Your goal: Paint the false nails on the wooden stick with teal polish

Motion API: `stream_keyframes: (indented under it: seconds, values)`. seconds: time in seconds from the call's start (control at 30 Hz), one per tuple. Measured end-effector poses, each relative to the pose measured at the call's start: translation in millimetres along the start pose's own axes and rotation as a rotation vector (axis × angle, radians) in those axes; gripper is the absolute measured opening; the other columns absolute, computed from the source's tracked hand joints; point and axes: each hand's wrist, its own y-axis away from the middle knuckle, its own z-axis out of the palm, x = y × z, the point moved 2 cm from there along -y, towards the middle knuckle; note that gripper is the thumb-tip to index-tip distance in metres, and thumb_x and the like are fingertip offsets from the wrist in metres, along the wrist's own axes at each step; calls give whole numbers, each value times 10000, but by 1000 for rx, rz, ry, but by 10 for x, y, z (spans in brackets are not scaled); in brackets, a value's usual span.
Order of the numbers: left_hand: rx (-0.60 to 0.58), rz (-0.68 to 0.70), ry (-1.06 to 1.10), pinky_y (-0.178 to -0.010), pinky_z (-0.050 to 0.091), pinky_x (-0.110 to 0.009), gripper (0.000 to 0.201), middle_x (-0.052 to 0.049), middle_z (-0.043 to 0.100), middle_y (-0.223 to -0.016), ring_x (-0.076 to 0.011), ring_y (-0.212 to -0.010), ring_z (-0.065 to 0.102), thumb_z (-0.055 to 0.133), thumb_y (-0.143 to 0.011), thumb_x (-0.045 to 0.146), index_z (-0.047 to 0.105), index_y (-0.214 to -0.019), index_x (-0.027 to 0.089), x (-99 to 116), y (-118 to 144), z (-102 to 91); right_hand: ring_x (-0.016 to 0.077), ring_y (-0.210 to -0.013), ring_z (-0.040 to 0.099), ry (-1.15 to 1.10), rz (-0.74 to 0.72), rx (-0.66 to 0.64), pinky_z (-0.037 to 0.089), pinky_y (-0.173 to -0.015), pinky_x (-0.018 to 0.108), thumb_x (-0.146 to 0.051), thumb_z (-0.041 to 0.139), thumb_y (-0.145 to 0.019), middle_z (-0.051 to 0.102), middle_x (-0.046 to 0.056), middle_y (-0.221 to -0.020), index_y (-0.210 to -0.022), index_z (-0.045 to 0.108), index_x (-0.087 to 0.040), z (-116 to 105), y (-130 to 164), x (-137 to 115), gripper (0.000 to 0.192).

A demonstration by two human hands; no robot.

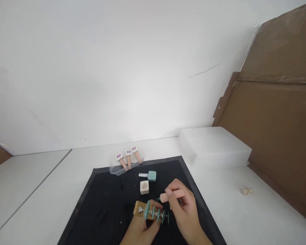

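A shallow clear plastic tray [114, 171], straddling the far edge of the black mat [102, 207], holds three nail polish bottles [129, 153] side by side, their square white ends bearing small purple labels and pointing away, their peach stems leaning toward the near rim. On the mat just in front lies a teal polish bottle [152, 176], a rounded square with a slim silver cap pointing left, and nearer still stands a squat cream cube bottle [144, 187] with a round, beige-toned circle on its top. To the right, a frosted plastic box [214, 146] sits on the white desk [219, 200]; its contents cannot be made out. The two hands are near each other over the front of the mat. The left hand [142, 229] is clasped around a wooden block [137, 208], fingers behind it and thumb in front. Silver metal posts rise from the block and carry a row of glossy green nail tips [147, 210], thin ovals seen partly edge-on, toward the person. The right hand [185, 206] pinches the smooth, cylindrical peach handle of a polish brush [164, 197], its dark tip directed left, close to the block and the left fingers; whether it touches a nail tip cannot be told. Small beige bits [246, 191] lie on the desk's right side, near brown cardboard [277, 115] with a creased, taped surface.
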Motion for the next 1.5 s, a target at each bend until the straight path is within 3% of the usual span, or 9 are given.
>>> stream_keyframes:
  seconds: [0.23, 0.4, 0.7, 0.97, 1.13, 1.3, 1.5]
  values:
    - [-43, 40, -75, -713, 401, -279, 226, -9, 553, -729, -167, -737, 497, 455, -782, 375, 571, -848, 192, 98, -15, -13, 120, -503, 477, -66, -3, -122, 375, -480, 232, -219, 462, -848, 522, -7, -590, -652, 528, -184, 1, 5, -42, 209]
    - [-38, 49, -64, -733, 404, -274, 206, -6, 548, -747, -161, -740, 485, 452, -781, 388, 554, -803, 211, 175, -14, -20, 118, -489, 469, -13, -36, -191, 364, -461, 230, -189, 486, -808, 514, -7, -577, -627, 517, -182, 18, -9, -114, 184]
    - [-25, 64, -98, -751, 408, -291, 176, -11, 549, -725, -176, -767, 501, 472, -771, 350, 565, -780, 201, 98, -15, -19, 123, -503, 469, 0, 13, -137, 367, -473, 236, -206, 473, -831, 515, -5, -589, -628, 514, -181, 8, 12, -57, 209]
    - [-49, 10, -41, -850, 387, -320, 267, -47, 594, -886, -213, -916, 527, 466, -776, 368, 562, -961, 201, -26, -14, -14, 135, -571, 527, -34, 29, -60, 429, -515, 232, -229, 456, -859, 514, -2, -632, -636, 509, -187, 8, 3, -9, 232]
    - [-69, -6, -53, -781, 410, -312, 263, -47, 588, -851, -194, -822, 534, 463, -776, 362, 545, -962, 195, -32, -22, -27, 134, -584, 509, -8, 7, -14, 411, -524, 237, -241, 448, -867, 491, -1, -651, -622, 489, -190, -7, 11, 17, 254]
    - [-90, 8, -88, -828, 382, -318, 258, -46, 580, -888, -193, -872, 510, 448, -788, 371, 560, -952, 206, 22, -27, -43, 122, -560, 499, -75, 12, -73, 386, -502, 226, -230, 434, -876, 505, -8, -654, -658, 508, -193, -2, 11, -6, 233]
    - [-35, 55, -83, -687, 391, -283, 249, -9, 530, -728, -163, -712, 483, 453, -782, 393, 573, -860, 191, 81, -20, -35, 127, -551, 465, -46, -60, -157, 358, -506, 243, -200, 459, -848, 483, -8, -633, -692, 531, -188, -16, 5, -72, 173]
